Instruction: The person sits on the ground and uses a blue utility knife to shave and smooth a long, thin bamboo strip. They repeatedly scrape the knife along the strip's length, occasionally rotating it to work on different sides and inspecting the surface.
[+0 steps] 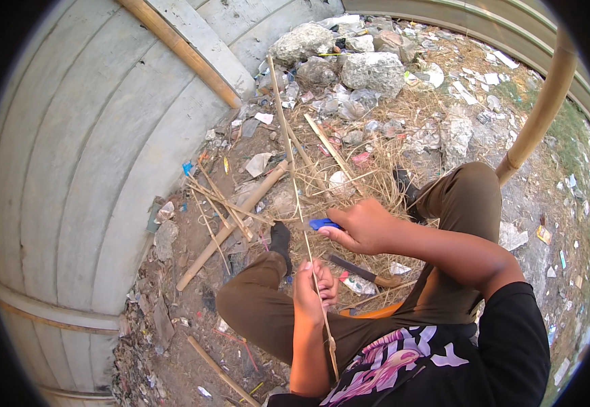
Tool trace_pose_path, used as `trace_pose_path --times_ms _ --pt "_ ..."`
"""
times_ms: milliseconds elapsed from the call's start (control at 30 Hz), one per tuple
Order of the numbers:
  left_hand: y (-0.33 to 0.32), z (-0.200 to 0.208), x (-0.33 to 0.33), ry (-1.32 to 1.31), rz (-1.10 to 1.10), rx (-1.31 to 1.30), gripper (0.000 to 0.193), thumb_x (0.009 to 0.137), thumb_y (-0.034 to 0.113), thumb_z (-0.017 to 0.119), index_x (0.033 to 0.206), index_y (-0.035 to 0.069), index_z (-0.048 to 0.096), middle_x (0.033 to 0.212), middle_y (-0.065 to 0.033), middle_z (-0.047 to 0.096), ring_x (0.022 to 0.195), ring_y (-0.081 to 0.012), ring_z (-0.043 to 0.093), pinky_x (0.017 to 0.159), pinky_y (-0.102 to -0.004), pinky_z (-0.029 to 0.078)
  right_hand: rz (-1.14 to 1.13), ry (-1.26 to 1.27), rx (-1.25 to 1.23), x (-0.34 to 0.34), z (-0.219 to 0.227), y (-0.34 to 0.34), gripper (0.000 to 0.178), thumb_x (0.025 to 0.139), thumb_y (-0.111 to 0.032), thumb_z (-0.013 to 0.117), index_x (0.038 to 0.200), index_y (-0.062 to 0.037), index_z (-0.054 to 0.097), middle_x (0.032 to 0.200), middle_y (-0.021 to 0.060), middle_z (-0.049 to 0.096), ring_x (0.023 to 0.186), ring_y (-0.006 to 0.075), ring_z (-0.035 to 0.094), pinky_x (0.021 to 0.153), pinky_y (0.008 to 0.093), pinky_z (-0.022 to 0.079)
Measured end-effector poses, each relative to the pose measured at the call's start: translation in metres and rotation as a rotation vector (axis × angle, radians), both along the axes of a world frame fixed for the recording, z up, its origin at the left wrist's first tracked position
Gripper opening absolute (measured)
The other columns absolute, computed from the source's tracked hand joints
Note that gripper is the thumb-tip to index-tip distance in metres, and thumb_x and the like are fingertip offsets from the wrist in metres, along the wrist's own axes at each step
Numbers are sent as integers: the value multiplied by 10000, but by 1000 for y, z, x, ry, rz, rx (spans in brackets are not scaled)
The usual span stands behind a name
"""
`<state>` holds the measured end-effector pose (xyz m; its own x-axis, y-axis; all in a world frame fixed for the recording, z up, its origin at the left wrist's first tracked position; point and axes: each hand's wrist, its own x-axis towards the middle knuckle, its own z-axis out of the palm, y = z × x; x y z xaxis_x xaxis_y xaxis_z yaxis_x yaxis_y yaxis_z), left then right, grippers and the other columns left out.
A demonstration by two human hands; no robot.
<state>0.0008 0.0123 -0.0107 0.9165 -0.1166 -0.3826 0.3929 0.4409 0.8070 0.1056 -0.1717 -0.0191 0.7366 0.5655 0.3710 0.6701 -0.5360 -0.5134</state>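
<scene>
Gripping thin bamboo strip (293, 169) in left hand (314, 285), fingers clamped near | strip runs far | right hand (362, 227) clamps blue-handled knife (323, 223) against it

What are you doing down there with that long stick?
A person sits on the ground among dry straw and litter. The left hand grips a thin bamboo strip that runs up from the lap and away over the ground. The right hand holds a blue-handled knife against the strip. A thicker bamboo pole lies nearby, with rocks beyond.
</scene>
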Motion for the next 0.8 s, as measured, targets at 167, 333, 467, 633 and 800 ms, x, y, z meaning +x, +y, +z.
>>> trace_pose_path --times_ms 167,333,467,633,800 --pt "12 1 -1 -14 20 -138 257 1030 368 294 896 170 387 612 31 293 466 -79 251 375 -224 203 102 -295 24 -16 -11 15 449 954 -490 593 804 -70 544 570 80 538 455 284 584 408 401 422" --pt "11 -1 -2 6 -20 -199 282 1032 408 292 893 189 404 612 37 289 463 -78 244 374 -227 198 44 -409 11 -15 -14 20 483 957 -546 561 825 -82 554 527 86 546 400 260 564 363 386 404" --pt "9 -1 -4 8 -38 -254 283 1027 433 309 891 204 407 603 41 278 456 -78 226 376 -227 185 5 -466 42 -11 -21 24 516 949 -572 563 768 -90 529 500 83 528 360 244 530 339 374 384" --pt "8 4 -4 23 -29 -319 273 1023 434 321 883 217 410 603 45 277 459 -79 219 381 -230 183 -32 -466 -20 -14 -9 26 508 902 -554 628 731 -89 519 522 68 498 406 250 545 372 373 409" --pt "9 2 -4 60 2 -393 269 1022 432 328 878 221 411 605 48 276 462 -81 217 387 -231 177 -39 -460 -29 -13 -8 29 510 912 -564 613 744 -90 527 516 72 509 394 249 542 368 373 405"
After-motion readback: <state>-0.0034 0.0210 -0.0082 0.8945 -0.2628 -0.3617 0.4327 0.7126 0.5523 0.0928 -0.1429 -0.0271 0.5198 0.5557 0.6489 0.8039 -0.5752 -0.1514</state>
